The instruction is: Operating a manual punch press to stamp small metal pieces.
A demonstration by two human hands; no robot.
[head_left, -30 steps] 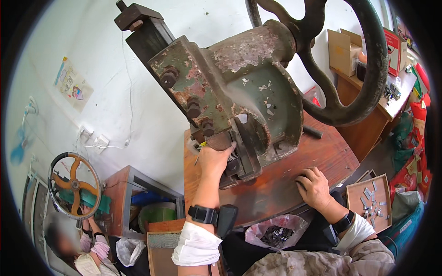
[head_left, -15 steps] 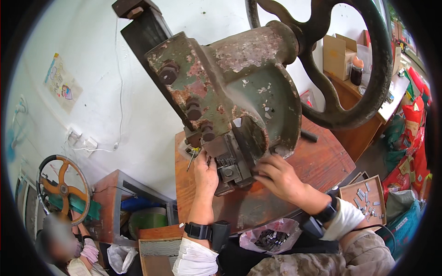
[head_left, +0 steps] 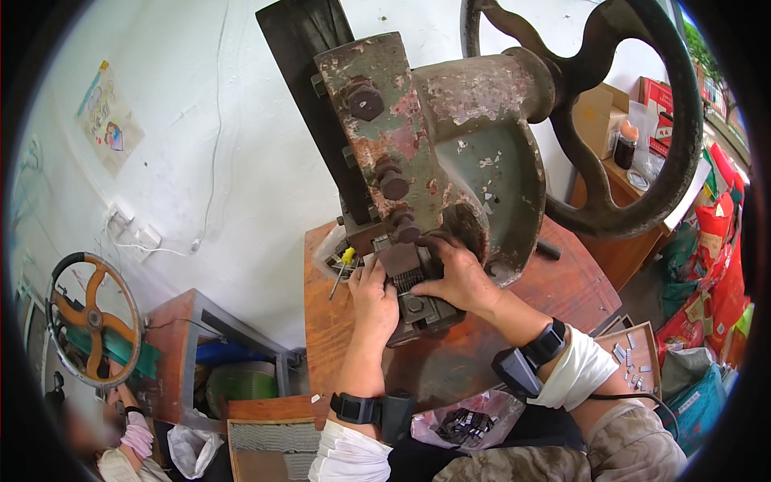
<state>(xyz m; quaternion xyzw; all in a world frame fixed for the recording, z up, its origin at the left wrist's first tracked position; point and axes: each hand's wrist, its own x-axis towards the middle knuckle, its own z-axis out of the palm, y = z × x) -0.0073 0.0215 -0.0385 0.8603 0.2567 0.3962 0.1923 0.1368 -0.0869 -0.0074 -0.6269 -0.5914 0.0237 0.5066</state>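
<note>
In front of me stands a worn green hand press (head_left: 450,104) with a large dark handwheel (head_left: 683,145). Under its ram sits a metal die (head_left: 415,305) with a toothed or coiled row. My left hand (head_left: 374,301) is at the die's left side, fingers bent together with their tips against it; anything small between them is hidden. From the right, my right hand (head_left: 463,277) reaches in with thumb and fingers spread apart, thumb near the toothed row and fingertips by the block under the ram. A yellow-handled screwdriver (head_left: 347,257) lies left of the die.
The press stands on a reddish wooden table (head_left: 337,353). Below its front edge is a pink plastic bag (head_left: 502,410) of small dark metal parts. To the right, a shallow box (head_left: 642,345) holds small metal pieces. Another person (head_left: 132,434) sits at the lower left near another wheel (head_left: 94,319).
My right hand has moved from beside the press base up to the die, its fingers spreading. My left hand stays at the die's left side. The view has shifted, so the press appears farther right.
</note>
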